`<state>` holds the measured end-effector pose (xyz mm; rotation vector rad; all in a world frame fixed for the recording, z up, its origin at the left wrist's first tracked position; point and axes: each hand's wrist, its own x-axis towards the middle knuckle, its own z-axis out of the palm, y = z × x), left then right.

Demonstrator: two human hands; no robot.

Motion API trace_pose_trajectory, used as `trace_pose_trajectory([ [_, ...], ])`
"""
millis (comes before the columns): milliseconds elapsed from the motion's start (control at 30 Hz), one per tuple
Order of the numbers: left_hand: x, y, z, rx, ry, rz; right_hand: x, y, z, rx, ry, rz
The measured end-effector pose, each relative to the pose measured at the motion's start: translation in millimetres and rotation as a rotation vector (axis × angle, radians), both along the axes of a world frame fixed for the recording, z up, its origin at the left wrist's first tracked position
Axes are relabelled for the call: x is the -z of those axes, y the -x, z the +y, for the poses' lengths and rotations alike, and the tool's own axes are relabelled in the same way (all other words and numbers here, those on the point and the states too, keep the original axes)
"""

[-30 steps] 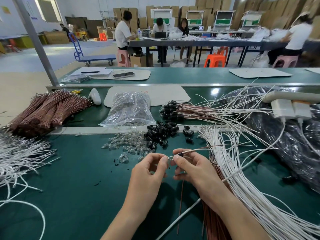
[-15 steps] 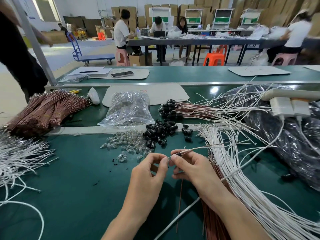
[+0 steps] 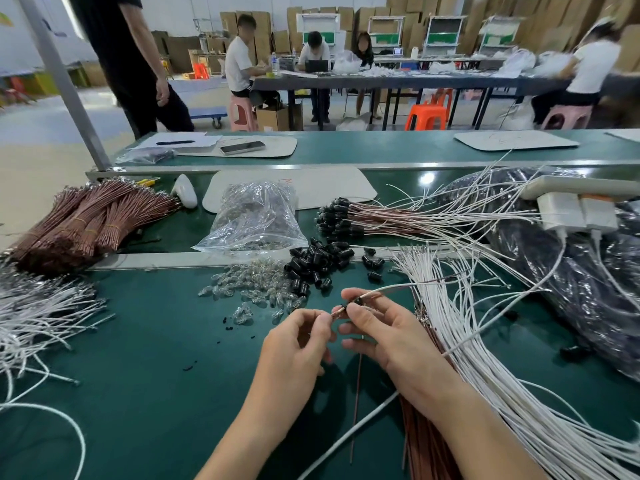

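Note:
Over the green bench top (image 3: 145, 358), my left hand (image 3: 298, 344) and my right hand (image 3: 384, 334) meet fingertip to fingertip. Between them they pinch the end of a thin wire pair (image 3: 391, 291), one brown and one white, that runs off to the right. A small dark part sits at the pinched end; what it is I cannot tell. Just beyond my hands lie a pile of black caps (image 3: 315, 261) and a scatter of small clear glass bulbs (image 3: 249, 289).
A fan of white wires (image 3: 460, 327) lies right of my hands, brown wires (image 3: 426, 441) under it. Finished leads with black caps (image 3: 343, 220), a clear bag (image 3: 256, 220), brown bundles (image 3: 86, 223), white wires (image 3: 38, 317), black bags (image 3: 588, 271). A person in black (image 3: 131, 64) stands beyond.
My hands stay together on the wire end, barely shifted. A person in black has walked in from the left and now stands behind the far bench.

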<state>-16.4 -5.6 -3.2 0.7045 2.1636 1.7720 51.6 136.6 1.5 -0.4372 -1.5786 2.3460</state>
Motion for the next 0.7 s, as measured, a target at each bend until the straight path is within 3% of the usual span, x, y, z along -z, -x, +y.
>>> trace_pose_trajectory([
  [233,-0.1,3.8,0.4,0.029,-0.032,-0.094,1.8,1.6,-3.1,0.006,-0.064,0.015],
  [700,1.6,1.5,1.1,0.012,-0.031,-0.046,3.0,2.6,-5.9,0.089,-0.289,0.017],
])
